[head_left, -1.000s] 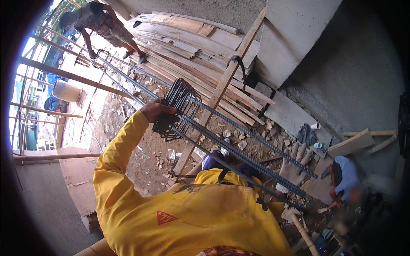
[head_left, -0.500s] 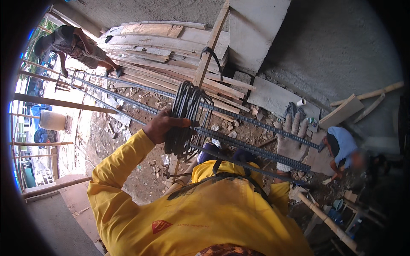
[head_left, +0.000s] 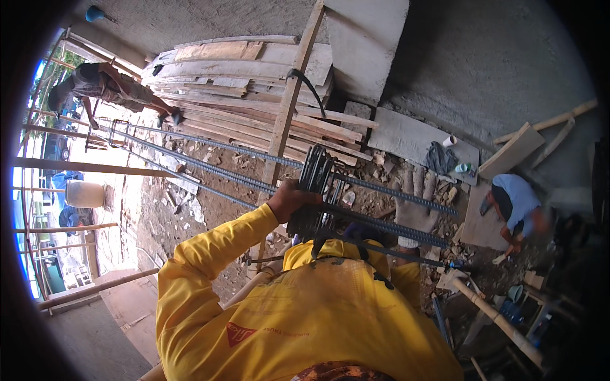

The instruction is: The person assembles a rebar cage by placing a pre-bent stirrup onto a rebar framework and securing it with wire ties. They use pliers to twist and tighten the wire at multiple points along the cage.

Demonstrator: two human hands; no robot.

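Observation:
Several long ribbed steel rebars (head_left: 381, 224) run from the far left toward the right in front of me. A bunch of dark steel stirrups (head_left: 309, 181) hangs around them near the middle. My bare left hand (head_left: 289, 202) grips this bunch at its left side, fingers closed on it. On the right, my right hand (head_left: 414, 214) in a pale work glove is behind the bars, with its fingers stretched out and apart. Whether its palm touches the bars is hard to tell. At the bars' far left end, another stirrup (head_left: 112, 134) stands around them.
An upright wooden post (head_left: 293, 95) with a black strap stands behind the bars. Long planks (head_left: 222, 105) are piled by the wall. One person (head_left: 101, 79) bends over at the far left, another (head_left: 516, 195) crouches at the right. A bamboo pole (head_left: 502, 324) slants at lower right.
My left hand and the bunch of stirrups have moved right along the rebars. The gloved hand has shifted slightly left, its fingers still stretched out.

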